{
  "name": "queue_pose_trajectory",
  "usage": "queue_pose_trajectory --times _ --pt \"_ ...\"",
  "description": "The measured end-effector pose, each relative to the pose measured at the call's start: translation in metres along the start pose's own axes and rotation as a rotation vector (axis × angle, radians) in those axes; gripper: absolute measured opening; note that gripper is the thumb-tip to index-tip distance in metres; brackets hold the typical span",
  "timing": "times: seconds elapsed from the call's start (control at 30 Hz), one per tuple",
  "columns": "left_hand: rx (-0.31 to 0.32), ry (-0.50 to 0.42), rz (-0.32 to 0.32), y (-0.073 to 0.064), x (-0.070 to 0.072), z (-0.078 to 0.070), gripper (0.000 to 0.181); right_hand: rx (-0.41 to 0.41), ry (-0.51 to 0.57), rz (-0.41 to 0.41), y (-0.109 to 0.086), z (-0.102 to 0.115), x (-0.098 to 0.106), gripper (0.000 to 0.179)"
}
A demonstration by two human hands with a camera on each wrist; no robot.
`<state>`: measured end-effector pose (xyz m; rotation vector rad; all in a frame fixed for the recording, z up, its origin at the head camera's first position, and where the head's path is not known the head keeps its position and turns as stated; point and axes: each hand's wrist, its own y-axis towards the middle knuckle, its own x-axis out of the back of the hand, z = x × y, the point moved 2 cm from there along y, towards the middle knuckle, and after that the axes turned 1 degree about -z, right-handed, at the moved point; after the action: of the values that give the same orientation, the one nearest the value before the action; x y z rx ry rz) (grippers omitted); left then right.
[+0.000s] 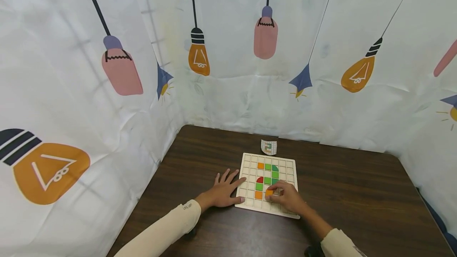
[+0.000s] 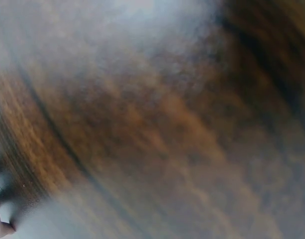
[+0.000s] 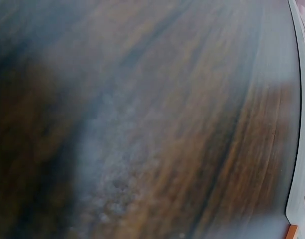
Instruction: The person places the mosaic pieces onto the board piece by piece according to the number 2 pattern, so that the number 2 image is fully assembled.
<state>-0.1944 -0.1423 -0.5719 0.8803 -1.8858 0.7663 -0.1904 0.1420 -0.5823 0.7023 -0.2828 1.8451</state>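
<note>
A pale wooden grid board (image 1: 246,169) lies on the table. My left hand (image 1: 225,191) is spread flat at its left side, with thumb and fingertips over the edge; a fingertip shows at the lower left of the left wrist view. Between thumb and fingers, my right hand (image 1: 288,198) pinches an orange square tile (image 1: 269,192) low over the board. Left of it sits another orange tile (image 1: 258,195), below a green tile (image 1: 259,186) and a red rounded tile (image 1: 260,179). Several more green tiles (image 1: 275,174) run up to an orange tile (image 1: 261,165) in the top row.
Behind the board lies a small card (image 1: 269,147) printed with a coloured grid pattern. The dark wood table (image 1: 339,185) extends on both sides. A white curtain (image 1: 228,98) with printed lamps hangs around the back and sides. Both wrist views show mostly blurred tabletop.
</note>
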Motion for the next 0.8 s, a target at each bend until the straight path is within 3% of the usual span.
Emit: queue_pose_trajectory --times 0.37,0.8 --pt "0.005 0.008 0.005 -0.0001 -0.0001 0.0004 0.076 0.031 -0.113 0.027 0.0026 0.0017 -0.0053 0.024" --pt "0.008 0.013 0.003 0.0027 -0.0023 0.002 0.077 0.056 -0.14 0.024 0.0011 0.0047 -0.0053 0.026"
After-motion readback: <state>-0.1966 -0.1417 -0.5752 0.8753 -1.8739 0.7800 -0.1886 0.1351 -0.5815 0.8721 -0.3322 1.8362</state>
